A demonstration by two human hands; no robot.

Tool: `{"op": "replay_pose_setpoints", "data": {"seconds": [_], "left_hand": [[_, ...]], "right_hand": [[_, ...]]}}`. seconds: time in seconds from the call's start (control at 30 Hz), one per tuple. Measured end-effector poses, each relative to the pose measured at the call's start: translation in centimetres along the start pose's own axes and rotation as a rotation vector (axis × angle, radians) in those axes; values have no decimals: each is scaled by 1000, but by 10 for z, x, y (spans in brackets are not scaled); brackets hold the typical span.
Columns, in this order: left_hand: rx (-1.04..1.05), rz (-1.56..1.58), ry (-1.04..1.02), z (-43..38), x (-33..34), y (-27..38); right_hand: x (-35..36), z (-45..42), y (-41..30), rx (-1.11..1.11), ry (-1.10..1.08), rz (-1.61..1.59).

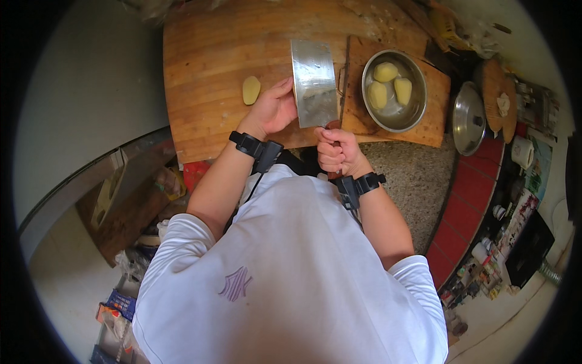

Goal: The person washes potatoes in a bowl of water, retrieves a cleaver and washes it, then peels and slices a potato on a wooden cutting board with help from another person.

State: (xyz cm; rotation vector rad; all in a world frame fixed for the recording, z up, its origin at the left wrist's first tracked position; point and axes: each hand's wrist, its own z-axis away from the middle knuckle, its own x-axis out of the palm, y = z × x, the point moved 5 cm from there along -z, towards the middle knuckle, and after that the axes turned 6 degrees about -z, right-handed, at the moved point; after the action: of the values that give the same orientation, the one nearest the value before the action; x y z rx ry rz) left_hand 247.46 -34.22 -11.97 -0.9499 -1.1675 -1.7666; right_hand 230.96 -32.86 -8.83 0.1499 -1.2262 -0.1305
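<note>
A broad metal cleaver (pixel 314 82) is upright in the view, its blade pointing away from me. My right hand (pixel 335 152) is closed around its reddish-brown handle. My left hand (pixel 278 108) is at the blade's left edge; its fingers are partly hidden behind the blade, so I cannot tell whether they grip it. Left of that hand, a flat-faced piece of peeled potato (pixel 251 90) lies on the wooden table (pixel 204 59). To the right, a round metal bowl (pixel 394 123) holds three peeled potatoes (pixel 385 72).
The bowl stands on a wooden board (pixel 434 98) at the table's right. A domed metal lid (pixel 468 119) and round wooden boards (pixel 492 93) are farther right, by a red-tiled counter edge (pixel 468 195). Plastic bags (pixel 482 41) lie at the back right. A wall borders the left.
</note>
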Motion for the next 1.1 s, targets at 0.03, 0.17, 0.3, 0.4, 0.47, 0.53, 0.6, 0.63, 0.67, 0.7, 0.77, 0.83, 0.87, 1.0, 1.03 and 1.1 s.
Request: {"op": "replay_pose_setpoints", "data": {"seconds": [0.03,0.17,0.3,0.4,0.47,0.53,0.6,0.63,0.67,0.7,0.77,0.83,0.87,1.0,1.03,1.1], "left_hand": [[-7,24,-40,0,1,-3],[-8,47,-101,3,-2,-18],[-14,58,-98,8,-6,-28],[-18,87,-79,10,-10,-32],[-29,121,-58,15,-13,-32],[-11,133,-36,17,-17,-32],[-4,144,-34,19,-20,-31],[-6,149,-43,20,-20,-30],[-7,154,-52,21,-20,-29],[1,156,-81,21,-16,-26],[16,161,-140,21,-7,-20],[-4,161,-68,23,-12,-21],[-15,162,-33,24,-15,-22],[35,93,-22,24,-20,-20],[40,89,-42,25,-20,-19],[40,76,-75,25,-22,-18]], "right_hand": [[-3,3,1,-1,13,-11],[-10,18,6,0,35,-38],[-13,21,10,9,-7,-18],[-14,21,13,6,37,21],[-15,20,15,6,54,28],[-14,17,19,17,36,14],[-14,14,19,23,19,3],[-14,14,20,27,10,-3],[-13,13,21,24,19,12],[-11,12,21,22,27,27],[-10,10,21,10,63,20],[-11,6,23,-6,118,-27],[-11,4,24,-8,111,-21],[-11,1,24,-14,82,7],[-10,1,24,-14,73,12],[-10,1,27,-20,79,17]]}}
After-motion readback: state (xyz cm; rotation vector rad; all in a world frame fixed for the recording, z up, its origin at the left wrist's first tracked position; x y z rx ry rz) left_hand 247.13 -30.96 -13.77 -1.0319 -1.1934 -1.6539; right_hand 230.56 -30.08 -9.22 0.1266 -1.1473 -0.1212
